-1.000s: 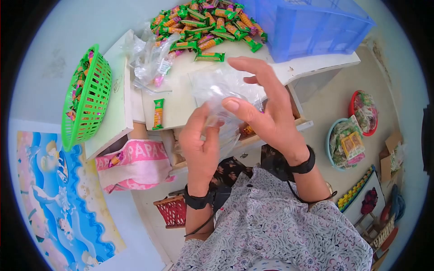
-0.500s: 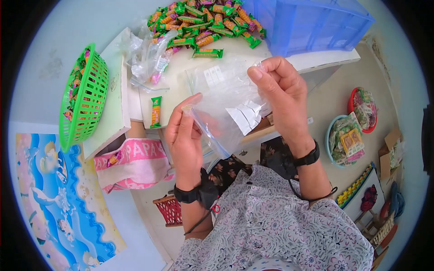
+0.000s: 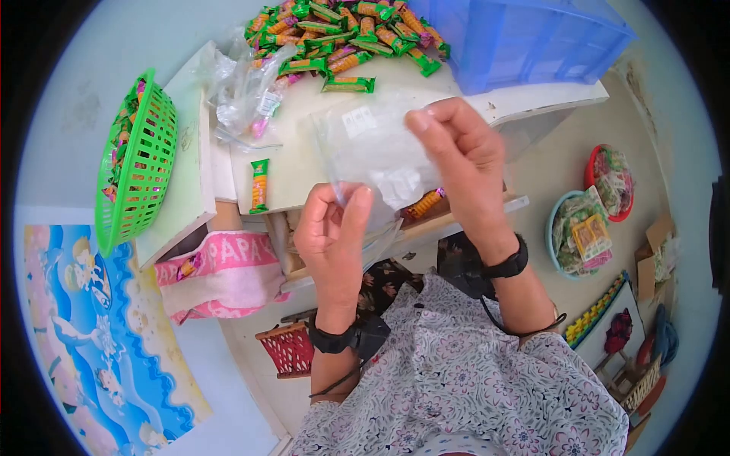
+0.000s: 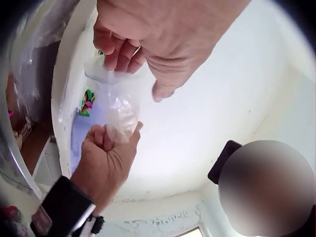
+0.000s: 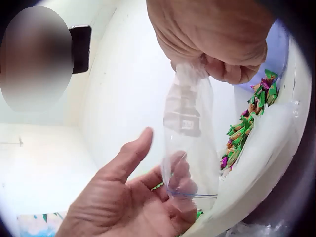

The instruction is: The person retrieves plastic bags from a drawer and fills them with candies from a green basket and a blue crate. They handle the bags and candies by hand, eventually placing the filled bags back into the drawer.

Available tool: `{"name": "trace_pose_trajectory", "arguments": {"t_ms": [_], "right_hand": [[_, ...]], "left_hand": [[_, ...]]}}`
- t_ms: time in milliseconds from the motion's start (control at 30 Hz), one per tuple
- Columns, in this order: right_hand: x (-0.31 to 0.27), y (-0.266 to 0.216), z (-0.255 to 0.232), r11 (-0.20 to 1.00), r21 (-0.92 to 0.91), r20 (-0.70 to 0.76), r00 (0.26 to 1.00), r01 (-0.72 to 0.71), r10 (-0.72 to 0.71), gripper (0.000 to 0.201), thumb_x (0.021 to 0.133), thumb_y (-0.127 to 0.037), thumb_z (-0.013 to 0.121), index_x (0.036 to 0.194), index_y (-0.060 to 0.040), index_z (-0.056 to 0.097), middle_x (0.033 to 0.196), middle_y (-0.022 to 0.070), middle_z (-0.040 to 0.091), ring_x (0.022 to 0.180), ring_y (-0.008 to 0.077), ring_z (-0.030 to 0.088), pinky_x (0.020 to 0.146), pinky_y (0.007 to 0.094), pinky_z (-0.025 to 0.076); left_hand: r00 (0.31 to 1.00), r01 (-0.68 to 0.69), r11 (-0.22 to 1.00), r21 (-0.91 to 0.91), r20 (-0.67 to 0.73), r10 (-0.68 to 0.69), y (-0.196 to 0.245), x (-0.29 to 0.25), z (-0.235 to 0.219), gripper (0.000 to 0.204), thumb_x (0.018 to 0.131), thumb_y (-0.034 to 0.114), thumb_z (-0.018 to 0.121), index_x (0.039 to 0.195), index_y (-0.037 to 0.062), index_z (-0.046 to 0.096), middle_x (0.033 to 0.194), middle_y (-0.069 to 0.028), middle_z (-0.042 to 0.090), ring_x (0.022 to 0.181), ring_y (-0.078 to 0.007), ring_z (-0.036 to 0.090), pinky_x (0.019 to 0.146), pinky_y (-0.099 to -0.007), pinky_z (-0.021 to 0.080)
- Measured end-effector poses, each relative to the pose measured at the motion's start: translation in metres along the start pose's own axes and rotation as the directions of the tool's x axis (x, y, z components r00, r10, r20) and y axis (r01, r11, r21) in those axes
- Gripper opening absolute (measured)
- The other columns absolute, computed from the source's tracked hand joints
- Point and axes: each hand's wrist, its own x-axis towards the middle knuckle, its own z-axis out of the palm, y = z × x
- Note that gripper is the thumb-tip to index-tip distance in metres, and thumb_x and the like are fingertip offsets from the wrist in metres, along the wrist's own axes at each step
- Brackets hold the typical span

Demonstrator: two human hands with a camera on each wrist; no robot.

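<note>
Both hands have closed in: left hand (image 3: 334, 228) pinches the clear bag (image 3: 372, 152) mouth, right hand (image 3: 456, 156) clamps its top. Best keep it taut above the bench (image 3: 296, 182).

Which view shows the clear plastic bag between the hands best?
The right wrist view: the clear plastic bag hangs full length from the right hand down to the left hand, its blue seal line visible. The head view shows it faint against the table. The left wrist view shows only a short crumpled stretch between both hands.
</note>
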Motion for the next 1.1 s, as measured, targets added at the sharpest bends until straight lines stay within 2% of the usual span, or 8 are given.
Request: {"name": "trace_pose_trajectory", "arguments": {"t_ms": [167, 267, 467, 633, 700, 767, 1000, 1100], "right_hand": [[0.003, -0.002, -0.014, 0.983, -0.173, 0.280, 0.953, -0.065, 0.112, 0.016, 0.093, -0.015, 0.080, 0.090, -0.0045, 0.068, 0.070, -0.0112, 0.053, 0.062, -0.0025, 0.039, 0.053, 0.0195, 0.027], [0.009, 0.008, -0.022, 0.988, -0.135, 0.227, 0.969, -0.068, 0.097, 0.019, 0.092, -0.018, 0.081, 0.089, -0.0044, 0.069, 0.073, -0.0084, 0.057, 0.065, -0.0015, 0.043, 0.057, 0.0192, 0.033], [0.010, -0.008, -0.020, 0.992, -0.040, 0.098, 0.988, -0.119, 0.122, 0.026, 0.096, -0.027, 0.077, 0.098, -0.0028, 0.069, 0.087, -0.0011, 0.066, 0.078, 0.0047, 0.053, 0.072, 0.0235, 0.046], [-0.007, 0.001, -0.002, 0.994, -0.083, 0.123, 0.989, -0.068, 0.078, 0.026, 0.099, -0.027, 0.073, 0.101, -0.0020, 0.068, 0.084, -0.0028, 0.063, 0.074, 0.0050, 0.053, 0.068, 0.0230, 0.045], [-0.002, -0.002, -0.010, 0.993, -0.065, 0.034, 0.994, -0.099, 0.101, 0.024, 0.100, -0.026, 0.072, 0.100, -0.0023, 0.069, 0.076, -0.0053, 0.059, 0.068, 0.0032, 0.049, 0.062, 0.0211, 0.040], [0.000, -0.002, -0.012, 0.996, -0.031, -0.017, 0.996, -0.089, 0.089, 0.022, 0.101, -0.025, 0.071, 0.098, -0.0025, 0.070, 0.070, -0.0072, 0.055, 0.063, 0.0018, 0.046, 0.058, 0.0198, 0.036], [-0.002, -0.005, -0.002, 0.989, 0.008, -0.031, 0.989, -0.144, 0.145, 0.020, 0.100, -0.021, 0.071, 0.095, -0.0020, 0.069, 0.066, -0.0054, 0.057, 0.062, 0.0007, 0.049, 0.052, 0.0196, 0.034], [-0.007, 0.004, -0.017, 0.975, -0.138, 0.198, 0.959, -0.176, 0.201, 0.016, 0.098, -0.018, 0.072, 0.094, -0.0028, 0.068, 0.067, -0.0045, 0.060, 0.062, 0.0009, 0.053, 0.051, 0.0201, 0.037]], "left_hand": [[0.984, -0.145, 0.970, -0.196, -0.127, 0.122, 0.006, 0.012, 0.000, 0.011, 0.105, 0.009, 0.057, 0.109, -0.0003, 0.062, 0.111, -0.0115, 0.071, 0.091, -0.0153, 0.069, 0.082, -0.0337, 0.058], [0.990, -0.091, 0.931, -0.354, 0.069, 0.123, 0.016, 0.007, -0.008, 0.015, 0.108, 0.014, 0.053, 0.112, -0.0001, 0.057, 0.113, -0.0167, 0.070, 0.077, -0.0207, 0.073, 0.063, -0.0330, 0.062], [0.995, -0.074, 0.964, -0.255, -0.085, 0.054, 0.018, 0.003, 0.006, 0.020, 0.110, 0.017, 0.047, 0.113, -0.0018, 0.050, 0.111, -0.0205, 0.069, 0.066, -0.0255, 0.073, 0.057, -0.0344, 0.062], [0.921, -0.378, 0.894, 0.238, -0.004, 0.391, -0.016, 0.011, -0.005, 0.032, 0.111, 0.018, 0.043, 0.135, -0.0031, 0.048, 0.115, -0.0245, 0.070, 0.058, -0.0239, 0.071, 0.052, -0.0313, 0.059], [0.933, -0.353, 0.907, 0.230, 0.006, 0.361, -0.007, 0.010, 0.000, 0.040, 0.112, 0.019, 0.041, 0.145, -0.0024, 0.044, 0.111, -0.0250, 0.072, 0.055, -0.0235, 0.069, 0.049, -0.0310, 0.058], [0.994, -0.105, 0.994, -0.010, -0.022, 0.105, 0.015, -0.002, 0.012, 0.048, 0.112, 0.020, 0.039, 0.154, -0.0024, 0.038, 0.104, -0.0242, 0.073, 0.054, -0.0228, 0.068, 0.050, -0.0295, 0.057], [0.994, -0.058, 0.995, -0.078, -0.101, 0.050, 0.015, 0.001, 0.005, 0.050, 0.113, 0.022, 0.036, 0.157, -0.0032, 0.033, 0.106, -0.0262, 0.074, 0.056, -0.0239, 0.070, 0.050, -0.0311, 0.058], [0.979, -0.055, 0.996, -0.071, -0.198, 0.040, 0.018, 0.006, 0.001, 0.053, 0.112, 0.025, 0.039, 0.158, -0.0023, 0.033, 0.111, -0.0276, 0.073, 0.054, -0.0233, 0.068, 0.049, -0.0319, 0.057]]}}
